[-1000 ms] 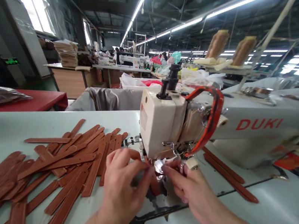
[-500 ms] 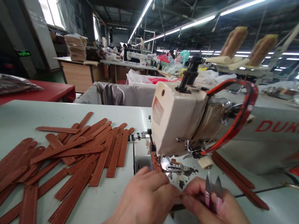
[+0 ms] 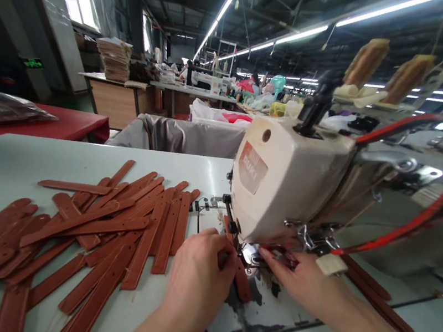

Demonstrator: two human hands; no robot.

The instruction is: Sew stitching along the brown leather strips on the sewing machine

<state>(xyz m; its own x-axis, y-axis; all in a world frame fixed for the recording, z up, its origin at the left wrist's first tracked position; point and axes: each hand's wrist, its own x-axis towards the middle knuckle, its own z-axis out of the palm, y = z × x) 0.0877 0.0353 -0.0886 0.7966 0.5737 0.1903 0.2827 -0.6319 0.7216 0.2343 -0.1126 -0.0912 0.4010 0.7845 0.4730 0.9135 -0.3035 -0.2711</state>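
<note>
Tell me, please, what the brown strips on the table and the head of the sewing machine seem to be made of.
The brown strips look like leather or imitation leather: matte, flat, with rounded ends; which of the two cannot be told. The sewing machine head seems painted metal or hard plastic: a smooth cream shell with a soft sheen. The presser foot is shiny bare metal.

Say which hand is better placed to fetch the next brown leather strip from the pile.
Left. The left hand lies beside the pile of brown leather strips; the right hand is under the cream sewing-machine head, farther off.
</note>
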